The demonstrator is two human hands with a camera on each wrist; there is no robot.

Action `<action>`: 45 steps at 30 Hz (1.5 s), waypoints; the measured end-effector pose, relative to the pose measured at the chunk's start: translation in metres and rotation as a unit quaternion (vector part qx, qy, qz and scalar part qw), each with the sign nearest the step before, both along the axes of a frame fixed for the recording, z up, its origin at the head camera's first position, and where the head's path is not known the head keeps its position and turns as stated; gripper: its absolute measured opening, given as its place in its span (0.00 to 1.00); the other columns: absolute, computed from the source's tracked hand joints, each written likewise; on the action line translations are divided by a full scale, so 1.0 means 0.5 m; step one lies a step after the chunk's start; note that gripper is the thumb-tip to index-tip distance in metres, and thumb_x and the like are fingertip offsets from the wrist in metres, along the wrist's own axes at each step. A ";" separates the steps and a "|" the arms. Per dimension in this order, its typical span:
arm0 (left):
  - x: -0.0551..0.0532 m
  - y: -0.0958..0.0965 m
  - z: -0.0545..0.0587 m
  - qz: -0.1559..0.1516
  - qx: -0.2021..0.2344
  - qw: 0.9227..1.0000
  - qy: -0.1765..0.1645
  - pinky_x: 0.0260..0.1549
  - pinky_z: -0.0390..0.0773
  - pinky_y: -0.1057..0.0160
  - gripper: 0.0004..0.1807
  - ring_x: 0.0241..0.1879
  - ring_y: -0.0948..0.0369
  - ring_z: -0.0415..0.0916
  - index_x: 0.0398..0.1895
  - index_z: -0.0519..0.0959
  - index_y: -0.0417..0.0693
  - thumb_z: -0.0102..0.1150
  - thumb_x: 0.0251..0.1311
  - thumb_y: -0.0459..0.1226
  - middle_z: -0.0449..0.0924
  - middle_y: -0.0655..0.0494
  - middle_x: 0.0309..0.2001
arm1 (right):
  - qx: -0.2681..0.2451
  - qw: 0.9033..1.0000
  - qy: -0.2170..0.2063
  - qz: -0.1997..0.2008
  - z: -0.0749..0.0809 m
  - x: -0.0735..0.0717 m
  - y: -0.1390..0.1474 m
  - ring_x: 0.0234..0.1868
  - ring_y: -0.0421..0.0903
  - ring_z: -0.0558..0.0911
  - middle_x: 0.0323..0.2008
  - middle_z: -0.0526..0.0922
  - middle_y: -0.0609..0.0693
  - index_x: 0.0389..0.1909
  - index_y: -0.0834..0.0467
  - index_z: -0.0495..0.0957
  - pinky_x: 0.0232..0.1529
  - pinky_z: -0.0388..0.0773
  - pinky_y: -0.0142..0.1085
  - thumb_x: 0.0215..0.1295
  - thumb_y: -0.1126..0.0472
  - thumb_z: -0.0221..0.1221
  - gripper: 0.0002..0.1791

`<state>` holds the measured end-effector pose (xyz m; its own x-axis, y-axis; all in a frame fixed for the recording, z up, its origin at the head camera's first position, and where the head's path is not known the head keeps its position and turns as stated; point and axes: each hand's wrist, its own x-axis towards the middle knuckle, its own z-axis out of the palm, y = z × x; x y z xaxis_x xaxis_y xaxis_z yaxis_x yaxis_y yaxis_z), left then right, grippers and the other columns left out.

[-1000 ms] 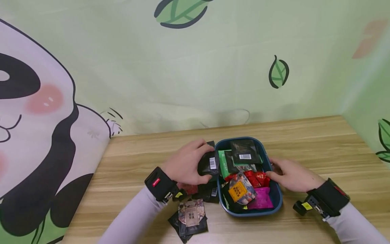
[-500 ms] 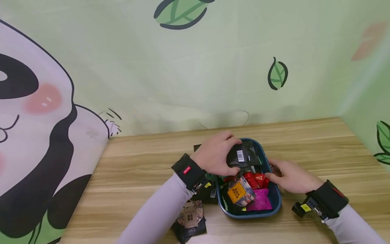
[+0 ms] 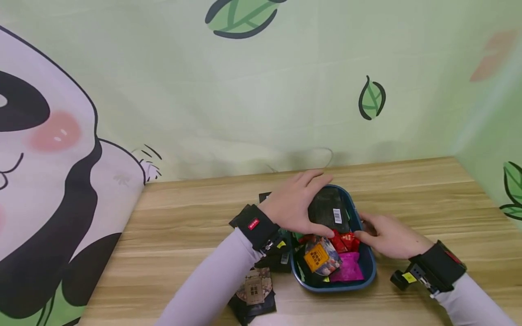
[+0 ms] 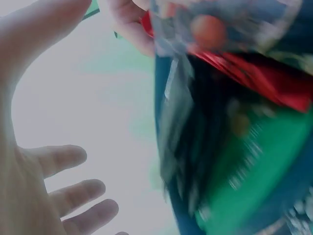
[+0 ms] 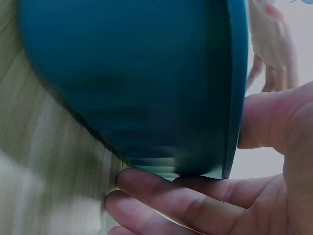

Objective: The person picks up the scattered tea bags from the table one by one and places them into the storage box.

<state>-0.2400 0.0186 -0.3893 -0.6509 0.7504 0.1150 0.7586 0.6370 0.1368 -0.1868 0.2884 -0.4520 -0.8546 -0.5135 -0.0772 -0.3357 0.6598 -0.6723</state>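
We are spreading our left hand (image 3: 297,203), no longer gripping the flat black barcoded plastic packet (image 3: 328,206) inside the rounded blue plastic bin (image 3: 370,265), likely stowing another; our right hand (image 3: 393,234) is pinching the rim (image 3: 342,288).

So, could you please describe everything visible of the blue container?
The blue container is a rounded rectangular tub, apparently plastic, with a projecting rim. It stands upright, uncovered, on the table, holding black, red, pink and green packets. The right hand grips its right side, thumb at the rim; the left hand hovers above.
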 end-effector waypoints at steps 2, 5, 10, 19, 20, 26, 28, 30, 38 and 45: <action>0.000 -0.020 -0.008 0.007 0.002 1.000 -0.013 0.68 0.59 0.54 0.66 0.73 0.55 0.55 0.81 0.52 0.59 0.50 0.38 0.81 0.50 0.54 0.78 | -0.004 1.000 -0.004 0.000 0.000 0.001 0.000 0.31 0.37 0.78 0.37 0.83 0.45 0.67 0.68 0.68 0.31 0.74 0.33 0.71 0.47 0.54 0.34; 0.000 -0.055 -0.020 0.024 -0.005 0.999 -0.024 0.68 0.60 0.51 0.67 0.74 0.54 0.55 0.81 0.50 0.59 0.50 0.38 0.80 0.49 0.53 0.79 | -0.007 1.000 -0.003 0.002 -0.001 0.001 0.001 0.35 0.37 0.79 0.41 0.84 0.46 0.68 0.68 0.67 0.35 0.75 0.33 0.71 0.48 0.54 0.34; 0.001 -0.121 -0.039 0.052 -0.023 0.998 -0.039 0.69 0.58 0.47 0.67 0.74 0.50 0.54 0.82 0.49 0.59 0.51 0.39 0.80 0.49 0.51 0.79 | -0.005 1.000 -0.001 0.004 -0.004 0.000 0.003 0.34 0.37 0.79 0.40 0.84 0.45 0.68 0.67 0.68 0.35 0.75 0.33 0.71 0.49 0.54 0.32; 0.011 -0.219 -0.083 0.093 -0.044 0.993 -0.063 0.69 0.56 0.46 0.65 0.74 0.49 0.54 0.81 0.53 0.58 0.50 0.40 0.80 0.52 0.50 0.78 | -0.004 1.000 -0.005 0.004 0.002 0.002 -0.001 0.38 0.38 0.80 0.43 0.84 0.48 0.67 0.67 0.68 0.36 0.75 0.33 0.71 0.47 0.54 0.33; 0.012 -0.225 -0.089 0.094 -0.047 0.992 -0.062 0.68 0.57 0.46 0.65 0.73 0.49 0.55 0.81 0.54 0.57 0.50 0.39 0.80 0.53 0.49 0.77 | -0.004 1.000 -0.006 0.004 0.003 0.002 -0.001 0.38 0.38 0.80 0.43 0.84 0.48 0.67 0.67 0.68 0.36 0.75 0.33 0.71 0.47 0.54 0.33; 0.026 -0.231 -0.106 0.092 -0.073 0.991 -0.061 0.65 0.63 0.46 0.64 0.71 0.48 0.59 0.80 0.57 0.55 0.51 0.40 0.79 0.57 0.49 0.75 | -0.003 1.000 0.000 0.006 0.001 0.001 0.000 0.42 0.39 0.81 0.45 0.85 0.49 0.67 0.67 0.68 0.39 0.77 0.34 0.71 0.47 0.54 0.33; 0.031 -0.226 -0.111 0.085 -0.081 0.991 -0.060 0.64 0.64 0.46 0.64 0.71 0.48 0.59 0.80 0.57 0.55 0.50 0.41 0.79 0.58 0.50 0.75 | -0.001 1.000 0.001 0.005 0.000 0.001 -0.001 0.42 0.39 0.81 0.45 0.85 0.49 0.67 0.67 0.68 0.40 0.77 0.35 0.71 0.47 0.54 0.33; 0.037 -0.219 -0.117 0.077 -0.085 0.992 -0.060 0.63 0.66 0.47 0.63 0.70 0.49 0.61 0.79 0.58 0.55 0.51 0.41 0.79 0.58 0.50 0.75 | 0.000 1.000 0.004 0.005 -0.001 0.001 -0.002 0.43 0.39 0.82 0.46 0.85 0.50 0.67 0.68 0.68 0.40 0.77 0.35 0.71 0.47 0.54 0.34; 0.050 -0.192 -0.144 0.061 -0.058 0.996 -0.031 0.60 0.70 0.53 0.58 0.63 0.54 0.67 0.75 0.65 0.50 0.59 0.42 0.72 0.66 0.52 0.69 | -0.003 1.000 0.005 0.006 0.000 0.001 -0.002 0.44 0.40 0.82 0.47 0.85 0.51 0.68 0.69 0.67 0.41 0.78 0.35 0.71 0.47 0.53 0.35; 0.053 -0.185 -0.158 0.059 -0.047 0.997 -0.014 0.57 0.72 0.57 0.53 0.58 0.57 0.68 0.71 0.70 0.49 0.61 0.44 0.70 0.69 0.55 0.64 | 0.000 1.000 0.002 0.004 0.003 0.003 -0.003 0.43 0.40 0.81 0.47 0.85 0.52 0.68 0.70 0.66 0.40 0.77 0.34 0.71 0.47 0.53 0.35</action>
<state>-0.2132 -0.0740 -0.4682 -0.7379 0.6743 0.0283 0.6736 0.7331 0.0935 -0.1854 0.2872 -0.4507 -0.8506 -0.5206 -0.0736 -0.3441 0.6570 -0.6708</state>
